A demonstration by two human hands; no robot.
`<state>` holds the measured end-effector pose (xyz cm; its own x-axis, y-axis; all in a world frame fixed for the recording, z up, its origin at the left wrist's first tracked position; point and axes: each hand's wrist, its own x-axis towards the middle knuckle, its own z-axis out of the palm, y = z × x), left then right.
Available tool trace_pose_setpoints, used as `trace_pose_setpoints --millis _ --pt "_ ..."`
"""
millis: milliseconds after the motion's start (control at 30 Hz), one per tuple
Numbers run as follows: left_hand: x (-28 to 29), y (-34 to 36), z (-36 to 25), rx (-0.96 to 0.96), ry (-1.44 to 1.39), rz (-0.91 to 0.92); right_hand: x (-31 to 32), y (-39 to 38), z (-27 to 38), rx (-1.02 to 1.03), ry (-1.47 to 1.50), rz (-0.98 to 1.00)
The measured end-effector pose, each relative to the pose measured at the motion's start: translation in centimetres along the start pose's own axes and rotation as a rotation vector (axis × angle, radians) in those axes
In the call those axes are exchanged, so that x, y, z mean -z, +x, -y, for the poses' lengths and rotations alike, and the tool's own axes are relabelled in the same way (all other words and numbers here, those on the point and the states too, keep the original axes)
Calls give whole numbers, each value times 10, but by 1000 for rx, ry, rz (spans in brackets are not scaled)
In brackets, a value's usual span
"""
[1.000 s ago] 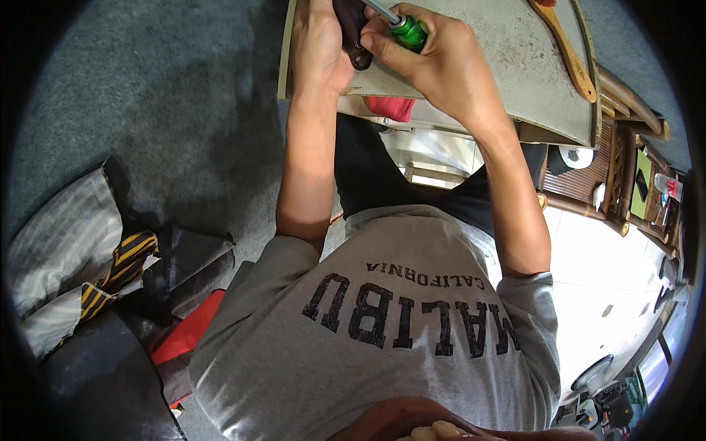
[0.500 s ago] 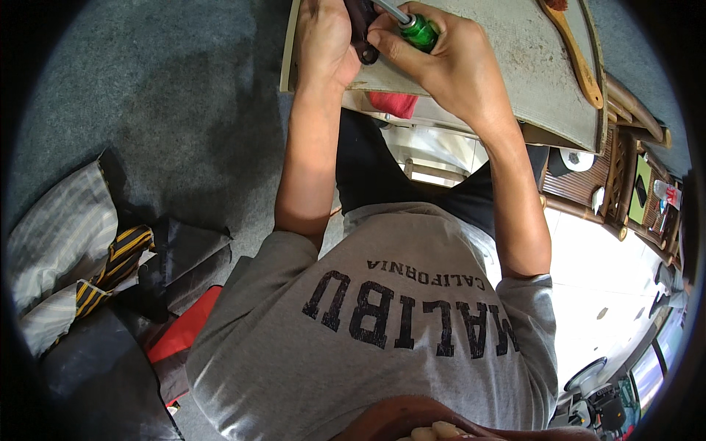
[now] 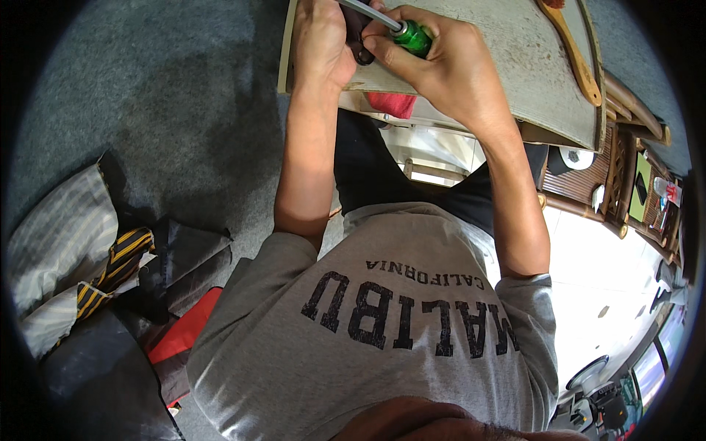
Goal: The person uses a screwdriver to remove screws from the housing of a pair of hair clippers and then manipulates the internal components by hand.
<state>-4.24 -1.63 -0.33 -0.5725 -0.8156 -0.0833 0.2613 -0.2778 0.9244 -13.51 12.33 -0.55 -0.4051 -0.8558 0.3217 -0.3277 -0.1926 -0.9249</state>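
Observation:
At the top edge of the view, my left hand [image 3: 321, 45] is closed around a dark, elongated piece [image 3: 356, 26] with a rounded end that has a hole in it. What the piece belongs to is cut off by the frame. My right hand [image 3: 448, 65] grips a screwdriver [image 3: 413, 40] by its green translucent handle. Its metal shaft points up and left, crossing over the dark piece; the tip is out of view. The right thumb and fingers are close beside the dark piece. Both hands are over a worn, pale tabletop [image 3: 507, 81].
A wooden-handled brush [image 3: 575, 57] lies at the table's right side. Red cloth [image 3: 392, 104] shows below the near edge. To the right stands bamboo furniture [image 3: 581, 184] with a white roll [image 3: 576, 159]. Fabric pieces [image 3: 66, 235] lie on the left.
The screwdriver has tilted, its shaft now lying flatter toward the left, and its handle has shifted slightly left and down. My left hand still holds the dark piece.

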Motion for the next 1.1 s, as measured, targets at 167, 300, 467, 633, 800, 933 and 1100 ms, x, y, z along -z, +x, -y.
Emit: trace_pose_setpoints --millis 167,300,467,633,800,933,1100 --pt "-3 0 1 -42 -3 -1 3 -1 5 -30 -45 -2" --pt "-2 0 1 -29 -4 5 5 0 15 -98 -65 20" --pt "0 0 1 -9 -23 41 5 1 15 -122 -48 28" --pt "-4 -1 1 -38 -10 9 5 3 18 -121 -46 33" --pt "-1 1 1 -75 32 16 5 3 12 -96 -20 27" --pt "-4 -1 1 -62 35 -30 3 4 15 -123 -3 12" --pt "-2 1 2 -71 55 -20 4 4 13 -99 -25 20"
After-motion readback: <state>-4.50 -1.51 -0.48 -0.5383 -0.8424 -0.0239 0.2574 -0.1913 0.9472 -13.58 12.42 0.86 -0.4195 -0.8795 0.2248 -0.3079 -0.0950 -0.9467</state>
